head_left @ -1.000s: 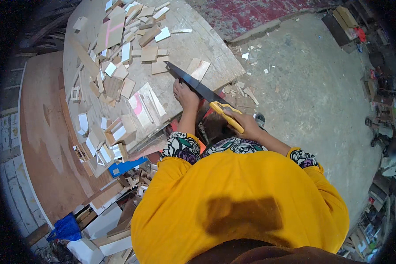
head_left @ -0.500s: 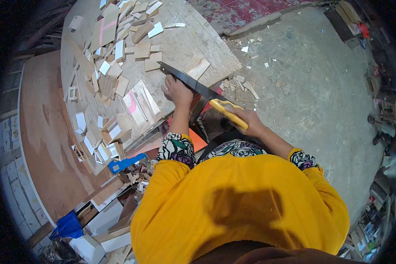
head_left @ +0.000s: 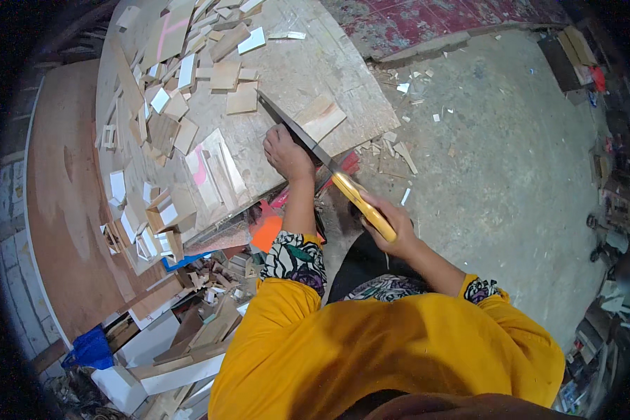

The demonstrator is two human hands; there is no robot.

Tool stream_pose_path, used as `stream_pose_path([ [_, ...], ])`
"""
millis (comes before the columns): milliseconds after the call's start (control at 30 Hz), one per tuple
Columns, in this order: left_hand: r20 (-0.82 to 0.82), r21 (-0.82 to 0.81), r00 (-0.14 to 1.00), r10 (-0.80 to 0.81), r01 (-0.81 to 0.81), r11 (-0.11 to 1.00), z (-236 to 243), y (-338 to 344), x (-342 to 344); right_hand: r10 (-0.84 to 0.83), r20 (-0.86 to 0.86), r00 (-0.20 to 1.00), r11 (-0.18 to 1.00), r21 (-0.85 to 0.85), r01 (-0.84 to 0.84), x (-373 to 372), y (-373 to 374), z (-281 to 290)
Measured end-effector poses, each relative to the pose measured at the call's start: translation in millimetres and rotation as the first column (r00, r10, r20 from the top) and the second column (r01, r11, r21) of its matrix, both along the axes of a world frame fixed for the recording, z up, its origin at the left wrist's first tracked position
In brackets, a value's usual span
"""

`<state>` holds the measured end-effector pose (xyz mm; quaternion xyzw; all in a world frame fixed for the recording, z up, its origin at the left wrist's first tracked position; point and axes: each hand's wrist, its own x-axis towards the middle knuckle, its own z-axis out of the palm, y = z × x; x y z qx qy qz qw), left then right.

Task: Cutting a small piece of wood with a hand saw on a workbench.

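A handsaw's yellow handle (head_left: 362,207) is in my right hand (head_left: 393,225), with the fingers wrapped round it. Its dark blade (head_left: 287,122) slants up and left over the near edge of the table. Close along the left side of the blade, my left hand (head_left: 289,155) rests at the table edge with its fingers curled. Whatever lies under those fingers is hidden. Just right of the blade, a flat pale wooden board (head_left: 321,116) lies on the tabletop, partly behind the saw.
Many wood offcuts (head_left: 225,75) are piled on the table's (head_left: 297,66) left side. Small box-like pieces (head_left: 166,210) stand near its left edge. A large brown panel (head_left: 66,203) lies farther left. Scraps (head_left: 403,155) litter the concrete floor (head_left: 497,161). An orange piece (head_left: 266,232) shows below the table edge.
My right hand has drawn the saw handle back toward my body, and the blade is angled more steeply. My left hand stays beside the blade. The whole view has shifted slightly.
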<state>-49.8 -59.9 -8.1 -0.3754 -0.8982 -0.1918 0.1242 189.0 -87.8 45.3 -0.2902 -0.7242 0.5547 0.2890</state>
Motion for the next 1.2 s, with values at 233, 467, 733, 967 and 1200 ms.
stream_pose_path([
  [233, -0.106, -0.148, 0.99, 0.095, -0.11, 0.983, -1, 9, 1, -0.011, -0.068, 0.998, 0.998, 0.068, 0.016, -25, 20, 0],
  [467, -0.029, -0.053, 0.999, 0.016, -0.018, 0.998, 0, 3, 3, 0.019, 0.028, 0.999, 0.999, 0.031, -0.02, 61, -34, 2],
  [733, -0.119, -0.001, 0.993, 0.02, -0.021, 1.0, 7, 16, -16, 0.026, -0.012, 1.0, 0.998, -0.059, -0.027, 36, -3, 1],
  [967, 0.109, 0.202, 0.994, -0.009, -0.014, 0.979, 8, 17, -8, 0.126, 0.113, 0.986, 0.989, 0.058, -0.133, 64, -27, 11],
  [1200, 0.021, 0.125, 0.994, -0.107, 0.104, 0.987, 1, 13, 4, 0.022, -0.011, 1.0, 0.999, 0.045, -0.021, 70, -43, -1],
])
